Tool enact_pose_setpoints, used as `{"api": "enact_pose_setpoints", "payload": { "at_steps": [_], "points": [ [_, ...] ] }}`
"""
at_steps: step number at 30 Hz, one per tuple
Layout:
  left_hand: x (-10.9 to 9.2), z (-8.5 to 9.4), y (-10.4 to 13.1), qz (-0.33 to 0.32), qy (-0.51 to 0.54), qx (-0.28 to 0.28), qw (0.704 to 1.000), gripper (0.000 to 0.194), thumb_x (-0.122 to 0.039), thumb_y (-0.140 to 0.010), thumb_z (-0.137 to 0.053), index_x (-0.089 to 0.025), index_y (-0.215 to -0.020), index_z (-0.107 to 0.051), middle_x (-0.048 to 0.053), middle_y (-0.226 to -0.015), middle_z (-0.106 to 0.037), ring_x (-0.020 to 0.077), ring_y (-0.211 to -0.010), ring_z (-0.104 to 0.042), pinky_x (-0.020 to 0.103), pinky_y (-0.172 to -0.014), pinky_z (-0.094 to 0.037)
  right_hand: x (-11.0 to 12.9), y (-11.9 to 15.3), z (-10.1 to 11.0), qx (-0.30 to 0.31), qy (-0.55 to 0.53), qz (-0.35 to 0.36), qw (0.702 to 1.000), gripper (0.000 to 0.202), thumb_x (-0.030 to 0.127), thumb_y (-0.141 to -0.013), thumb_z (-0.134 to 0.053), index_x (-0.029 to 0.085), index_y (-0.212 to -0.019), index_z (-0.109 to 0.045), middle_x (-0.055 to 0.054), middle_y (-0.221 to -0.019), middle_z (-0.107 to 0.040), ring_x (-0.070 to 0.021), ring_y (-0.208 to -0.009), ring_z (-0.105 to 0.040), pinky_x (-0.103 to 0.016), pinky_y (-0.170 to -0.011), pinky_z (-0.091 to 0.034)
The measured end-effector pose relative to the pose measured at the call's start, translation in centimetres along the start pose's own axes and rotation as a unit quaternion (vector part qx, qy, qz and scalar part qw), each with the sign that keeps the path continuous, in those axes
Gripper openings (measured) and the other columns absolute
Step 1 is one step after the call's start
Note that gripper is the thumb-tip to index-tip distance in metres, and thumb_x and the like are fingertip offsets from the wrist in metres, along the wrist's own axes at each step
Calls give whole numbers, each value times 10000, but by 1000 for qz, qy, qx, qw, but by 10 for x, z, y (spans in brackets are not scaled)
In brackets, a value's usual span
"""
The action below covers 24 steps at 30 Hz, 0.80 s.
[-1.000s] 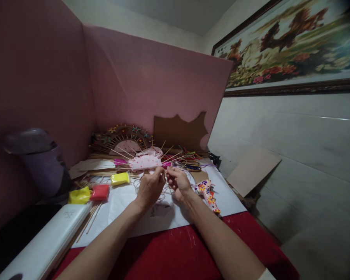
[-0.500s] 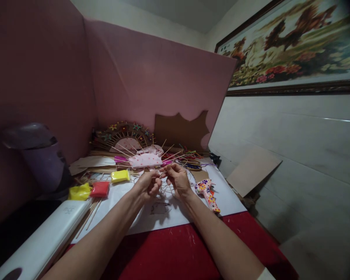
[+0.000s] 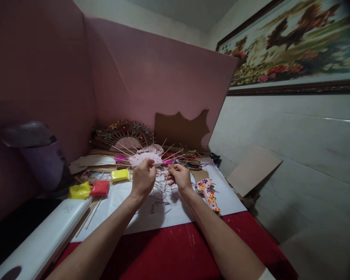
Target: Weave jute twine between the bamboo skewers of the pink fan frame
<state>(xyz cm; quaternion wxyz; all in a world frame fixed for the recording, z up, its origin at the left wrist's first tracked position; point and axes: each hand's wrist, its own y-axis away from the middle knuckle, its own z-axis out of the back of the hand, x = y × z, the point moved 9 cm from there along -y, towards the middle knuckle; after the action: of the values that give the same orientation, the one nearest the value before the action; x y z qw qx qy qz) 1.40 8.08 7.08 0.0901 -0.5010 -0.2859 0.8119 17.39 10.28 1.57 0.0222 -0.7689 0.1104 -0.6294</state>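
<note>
pale cord [image 3: 163,189] lay in loose loops on the white paper [image 3: 116,206], between and below the two hands. at two o'clock from the loops, the right hand [image 3: 180,179] pinched a strand of it between thumb and fingertips. at ten o'clock the left hand [image 3: 144,178] was raised, thumb and fingers drawn together; whether they gripped anything, i could not tell. just past it, at eleven, was a pink dotted half-round piece [image 3: 140,158] with thin sticks fanning out. a flower-patterned stuffed shape [image 3: 205,190] lay at three, near the right wrist. at nine sat a yellow packet [image 3: 120,175], with a red packet [image 3: 99,188] farther out. beyond everything, brown cardboard [image 3: 177,128] stood between twelve and one, before a pink panel [image 3: 157,74]. red cloth [image 3: 169,252] spread at six.
</note>
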Motion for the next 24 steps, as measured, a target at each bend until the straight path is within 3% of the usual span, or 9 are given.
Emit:
{"api": "enact_pose_setpoints", "payload": {
  "at_steps": [3, 5, 7, 11, 17, 20, 22, 24],
  "points": [
    [-23, -10, 12, -77, 15, 38, 996, 114, -200, -754, -500, -181, -742, -612, 17, -689, -650, 133, -616, -582, 229, -592, -412, 0, 0, 4, -16, 7, 1, 1000, 379, 503, -609, -683, 162, -660, -528, 24, -479, -569, -92, -366, -532, -171, -288, -426],
    [-30, -24, 20, -87, 22, 107, 990, 113, -211, -763, -517, -185, -724, -620, 10, -654, -646, 129, -595, -577, 229, -585, -401, 3, -1, 6, -27, 22, 18, 999, 361, 488, -608, -685, 162, -645, -535, 34, -491, -557, -82, -355, -510, -178, -286, -430],
    [-31, -33, 26, -85, -20, 140, 986, 83, -211, -752, -543, -187, -753, -623, 15, -661, -649, 141, -605, -581, 240, -582, -390, 6, -1, 8, -33, 39, 38, 998, 349, 478, -608, -684, 163, -622, -533, 38, -498, -551, -78, -349, -494, -185, -280, -427],
    [-18, -37, 26, -33, -78, 136, 987, 71, -224, -723, -591, -175, -773, -604, 33, -668, -651, 162, -604, -592, 250, -550, -385, 9, 0, 6, -29, 53, 54, 997, 330, 475, -632, -662, 170, -619, -535, 42, -484, -545, -92, -360, -505, -194, -286, -435],
    [4, -46, 24, 88, 65, 171, 979, 42, -135, -671, -561, -153, -643, -586, 5, -602, -623, 112, -369, -542, 213, -360, -356, 10, 2, 4, -28, 60, 46, 997, 332, 470, -617, -675, 169, -619, -536, 41, -484, -548, -102, -358, -531, -202, -294, -459],
    [15, -49, 23, 145, 121, 181, 965, 77, -79, -632, -522, -152, -620, -545, -23, -508, -565, 138, -373, -566, 209, -334, -371, 7, 1, 3, -24, 67, 35, 997, 343, 474, -623, -671, 164, -608, -525, 35, -454, -551, -101, -333, -524, -196, -289, -449],
    [19, -48, 22, 157, 146, 173, 961, 92, -62, -612, -514, -153, -623, -529, -29, -485, -555, 152, -429, -601, 211, -373, -416, 5, 1, 2, -14, 65, 21, 998, 357, 480, -620, -673, 161, -599, -516, 33, -432, -547, -96, -320, -513, -182, -274, -426],
    [18, -44, 18, 128, 143, 158, 969, 107, -64, -618, -505, -150, -661, -554, -32, -489, -563, 145, -449, -604, 214, -413, -438, 1, 1, 0, -5, 50, 3, 999, 365, 484, -616, -678, 156, -610, -517, 31, -432, -552, -88, -321, -507, -164, -267, -403]
  ]
}}
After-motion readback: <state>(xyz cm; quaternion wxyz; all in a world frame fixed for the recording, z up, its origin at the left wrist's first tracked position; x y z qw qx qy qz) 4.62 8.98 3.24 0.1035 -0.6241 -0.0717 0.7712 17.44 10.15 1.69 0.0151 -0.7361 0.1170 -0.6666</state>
